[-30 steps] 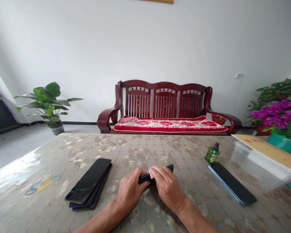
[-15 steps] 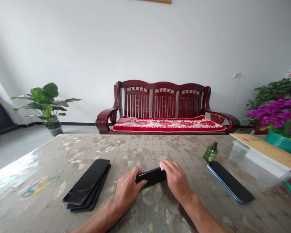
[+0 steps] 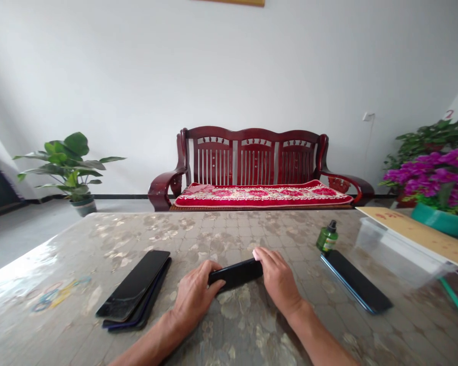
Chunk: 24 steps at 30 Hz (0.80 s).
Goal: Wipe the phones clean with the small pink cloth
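Grasped a tilted phone (image 3: 236,275) by its ends with left hand (image 3: 196,290) and right hand (image 3: 279,279), and probably needed light, even pressure to keep it steady

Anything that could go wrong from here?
1. The held phone could slip onto the tabletop if the left hand loosens at its end; how firmly the right hand supports the other end is unclear.
2. The stack of phones on the left is misaligned, so a bump might slide the top one off.
3. The green bottle stands close to the right-side phone; a nudge might tip it over.
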Each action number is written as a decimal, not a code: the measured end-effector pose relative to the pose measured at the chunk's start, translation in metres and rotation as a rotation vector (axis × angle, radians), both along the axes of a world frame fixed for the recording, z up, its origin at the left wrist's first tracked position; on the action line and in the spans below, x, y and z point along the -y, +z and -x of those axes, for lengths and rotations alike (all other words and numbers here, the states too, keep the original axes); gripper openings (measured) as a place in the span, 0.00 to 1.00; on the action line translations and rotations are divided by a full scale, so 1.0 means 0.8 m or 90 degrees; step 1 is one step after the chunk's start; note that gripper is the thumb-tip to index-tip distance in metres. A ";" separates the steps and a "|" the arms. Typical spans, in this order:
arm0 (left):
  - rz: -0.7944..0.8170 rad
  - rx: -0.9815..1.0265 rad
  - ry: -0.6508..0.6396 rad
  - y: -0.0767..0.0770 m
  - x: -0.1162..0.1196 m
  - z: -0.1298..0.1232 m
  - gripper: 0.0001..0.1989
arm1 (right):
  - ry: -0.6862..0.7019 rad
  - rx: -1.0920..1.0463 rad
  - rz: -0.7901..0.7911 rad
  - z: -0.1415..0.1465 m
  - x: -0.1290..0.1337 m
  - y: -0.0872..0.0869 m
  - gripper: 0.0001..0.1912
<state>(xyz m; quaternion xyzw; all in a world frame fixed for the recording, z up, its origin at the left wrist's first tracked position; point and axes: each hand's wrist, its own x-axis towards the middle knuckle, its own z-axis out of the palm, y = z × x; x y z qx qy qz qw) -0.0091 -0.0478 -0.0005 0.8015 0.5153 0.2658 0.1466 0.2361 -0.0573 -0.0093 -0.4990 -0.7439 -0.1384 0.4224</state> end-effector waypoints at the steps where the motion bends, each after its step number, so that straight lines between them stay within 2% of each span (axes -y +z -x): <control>1: -0.002 -0.005 -0.003 0.000 0.000 0.001 0.08 | -0.003 -0.028 0.009 0.000 -0.002 -0.003 0.16; 6: -0.041 -0.035 -0.055 0.000 0.001 0.003 0.09 | -0.016 -0.139 0.036 0.005 -0.008 -0.016 0.15; 10: -0.070 -0.109 -0.090 0.008 0.001 0.003 0.10 | -0.008 -0.214 0.077 0.006 -0.010 -0.025 0.17; 16: -0.039 -0.216 -0.098 0.030 0.001 -0.004 0.07 | -0.020 -0.309 0.186 0.004 -0.012 -0.036 0.19; 20: -0.010 -0.244 -0.091 0.042 -0.001 -0.008 0.07 | -0.043 -0.316 0.279 0.001 -0.012 -0.038 0.20; 24: 0.025 -0.236 -0.082 0.046 -0.006 -0.009 0.07 | -0.048 -0.308 0.298 0.000 -0.013 -0.039 0.21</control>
